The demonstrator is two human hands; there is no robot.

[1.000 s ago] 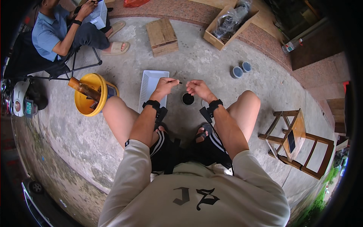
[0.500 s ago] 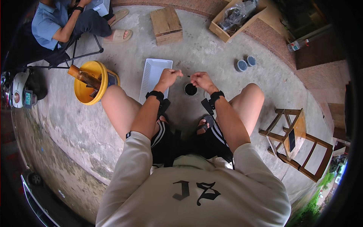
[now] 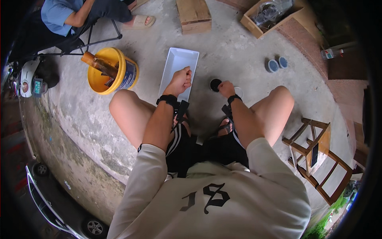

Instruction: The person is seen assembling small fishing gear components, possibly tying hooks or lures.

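My left hand (image 3: 181, 82) is closed in a loose fist over the near right side of a white rectangular tray (image 3: 171, 63). Whatever its fingers hold, if anything, is hidden. On the ground to the right stands a small round cup (image 3: 215, 84) filled with something black. My right hand (image 3: 227, 89) is at the cup's right edge with its fingers drawn together. I cannot make out what is in them, or whether they grip the rim. Just right of that hand lies a pale round lid or ring (image 3: 238, 92), partly covered by the wrist.
A yellow bucket (image 3: 132, 75) with a brown stick-like piece in it stands at left. Two tubs with blue-grey tops (image 3: 272, 65) sit at right. Farther off are a wooden block (image 3: 194, 18), an open box (image 3: 250, 26), and a seated person (image 3: 59, 18). A wooden chair (image 3: 318, 147) is at right.
My left hand has gone from beside the cup to over the tray, its fingers now curled in. My right hand has dropped to the cup's right edge. The whole view has shifted.
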